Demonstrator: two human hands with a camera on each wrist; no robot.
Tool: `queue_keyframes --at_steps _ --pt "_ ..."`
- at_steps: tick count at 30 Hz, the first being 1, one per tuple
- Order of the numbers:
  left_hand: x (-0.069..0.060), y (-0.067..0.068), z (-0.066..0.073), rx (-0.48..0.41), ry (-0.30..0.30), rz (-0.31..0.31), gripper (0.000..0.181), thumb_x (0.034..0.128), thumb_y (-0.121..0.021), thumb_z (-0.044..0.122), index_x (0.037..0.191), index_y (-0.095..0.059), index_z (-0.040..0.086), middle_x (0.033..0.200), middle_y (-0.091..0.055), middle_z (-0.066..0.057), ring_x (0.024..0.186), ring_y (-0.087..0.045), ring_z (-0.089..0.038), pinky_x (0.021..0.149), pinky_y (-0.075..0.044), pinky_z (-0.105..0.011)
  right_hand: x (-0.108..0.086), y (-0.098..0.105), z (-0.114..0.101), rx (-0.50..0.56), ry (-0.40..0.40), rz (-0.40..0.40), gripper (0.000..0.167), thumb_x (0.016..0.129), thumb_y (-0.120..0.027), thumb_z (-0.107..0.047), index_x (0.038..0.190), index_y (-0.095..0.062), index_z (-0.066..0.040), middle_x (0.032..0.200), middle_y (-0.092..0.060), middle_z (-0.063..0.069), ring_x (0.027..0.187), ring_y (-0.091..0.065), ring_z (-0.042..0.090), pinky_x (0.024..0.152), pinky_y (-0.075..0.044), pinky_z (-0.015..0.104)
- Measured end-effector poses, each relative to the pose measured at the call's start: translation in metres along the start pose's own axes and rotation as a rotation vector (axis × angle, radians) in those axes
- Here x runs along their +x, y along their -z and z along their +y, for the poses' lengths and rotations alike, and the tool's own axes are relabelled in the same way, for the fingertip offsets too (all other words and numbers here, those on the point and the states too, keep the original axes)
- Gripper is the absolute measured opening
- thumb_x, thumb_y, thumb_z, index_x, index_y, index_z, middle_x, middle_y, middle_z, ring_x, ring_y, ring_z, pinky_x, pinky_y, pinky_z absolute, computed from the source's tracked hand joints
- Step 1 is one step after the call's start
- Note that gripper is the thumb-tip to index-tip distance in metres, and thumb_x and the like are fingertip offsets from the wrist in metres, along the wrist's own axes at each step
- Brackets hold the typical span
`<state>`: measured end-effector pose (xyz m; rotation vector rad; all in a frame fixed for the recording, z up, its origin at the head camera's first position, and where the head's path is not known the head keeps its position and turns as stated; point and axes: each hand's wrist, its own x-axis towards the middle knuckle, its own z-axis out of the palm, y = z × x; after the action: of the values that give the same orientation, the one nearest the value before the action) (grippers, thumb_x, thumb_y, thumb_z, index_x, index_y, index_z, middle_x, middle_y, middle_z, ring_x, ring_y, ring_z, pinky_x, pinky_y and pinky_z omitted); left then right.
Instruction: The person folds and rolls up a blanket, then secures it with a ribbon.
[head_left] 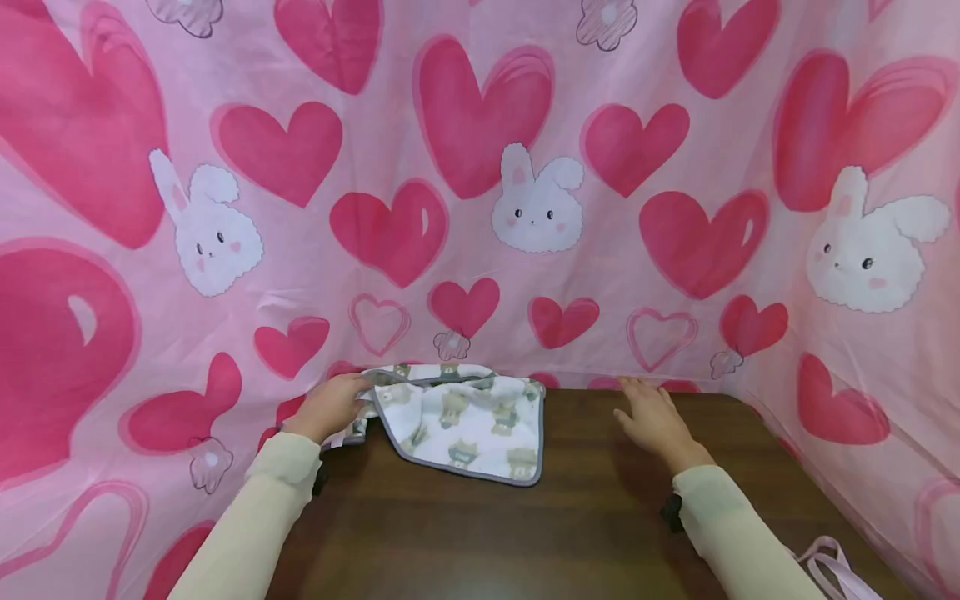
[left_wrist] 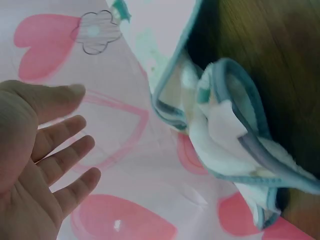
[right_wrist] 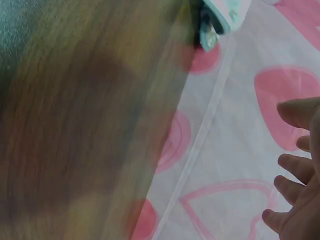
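Observation:
A white cloth with brown bear prints and a grey edge band (head_left: 472,421) lies loosely folded at the back left of the table. My left hand (head_left: 335,406) is at the cloth's left end in the head view. In the left wrist view a gap shows between that left hand (left_wrist: 42,150) and the rumpled cloth (left_wrist: 225,130), and its fingers are spread and relaxed. To the right of the cloth, my right hand (head_left: 652,417) hovers over the table's back part, holding nothing. Its fingers are loosely extended in the right wrist view (right_wrist: 297,175).
The brown wooden table (head_left: 480,533) stands against a pink curtain (head_left: 465,250) printed with hearts and rabbits, which also hangs at both sides. A pink ribbon-like strap (head_left: 832,567) lies at the table's front right.

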<state>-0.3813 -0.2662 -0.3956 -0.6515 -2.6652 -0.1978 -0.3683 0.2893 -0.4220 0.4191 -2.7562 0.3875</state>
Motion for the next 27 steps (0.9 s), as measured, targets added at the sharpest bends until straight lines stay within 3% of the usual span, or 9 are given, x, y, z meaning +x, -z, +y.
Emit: queue_keyframes --at_steps 5,10,16,21,27 --pt "-0.01 -0.001 -0.011 -0.01 -0.001 -0.022 0.029 0.0781 -0.076 0.0 0.106 -0.072 0.004 0.103 -0.069 -0.01 0.101 -0.062 -0.032 0.091 -0.048 -0.048 0.001 -0.016 -0.005 0.014 0.03 0.052 0.061 0.091 -0.065 -0.019 0.141 -0.042 0.006 0.141 -0.045 0.028 0.133 -0.034 0.046 0.107 -0.019 0.064" --pt "-0.013 -0.001 -0.018 -0.034 0.056 -0.082 0.032 0.0804 -0.075 0.001 0.112 -0.07 0.002 0.108 -0.068 -0.011 0.106 -0.06 -0.033 0.093 -0.046 -0.049 0.003 -0.029 -0.014 0.021 0.059 0.082 0.058 0.089 -0.066 -0.017 0.137 -0.045 0.009 0.137 -0.048 0.029 0.131 -0.037 0.046 0.106 -0.023 0.062" --pt "-0.015 -0.003 -0.026 -0.08 0.119 -0.106 0.038 0.0828 -0.073 0.002 0.12 -0.067 0.002 0.114 -0.067 -0.014 0.109 -0.059 -0.035 0.094 -0.046 -0.051 0.008 -0.041 -0.03 0.043 0.103 0.083 0.056 0.089 -0.067 -0.017 0.135 -0.048 0.009 0.134 -0.052 0.028 0.129 -0.041 0.045 0.107 -0.025 0.058" --pt "-0.019 -0.006 -0.034 -0.08 0.177 -0.138 0.047 0.0845 -0.073 0.006 0.129 -0.06 0.002 0.12 -0.064 -0.019 0.11 -0.058 -0.039 0.092 -0.045 -0.054 0.01 -0.051 -0.039 0.069 0.107 0.037 0.056 0.089 -0.068 -0.02 0.136 -0.05 0.004 0.135 -0.052 0.025 0.129 -0.042 0.043 0.107 -0.029 0.057" --pt "-0.026 -0.017 -0.044 -0.099 0.229 -0.187 0.043 0.0882 -0.069 0.01 0.128 -0.058 0.0 0.115 -0.064 -0.021 0.088 -0.063 -0.03 0.081 -0.052 -0.05 0.013 -0.061 -0.045 0.099 0.132 0.008 0.054 0.087 -0.072 -0.019 0.132 -0.054 0.003 0.132 -0.055 0.023 0.128 -0.045 0.04 0.105 -0.032 0.056"
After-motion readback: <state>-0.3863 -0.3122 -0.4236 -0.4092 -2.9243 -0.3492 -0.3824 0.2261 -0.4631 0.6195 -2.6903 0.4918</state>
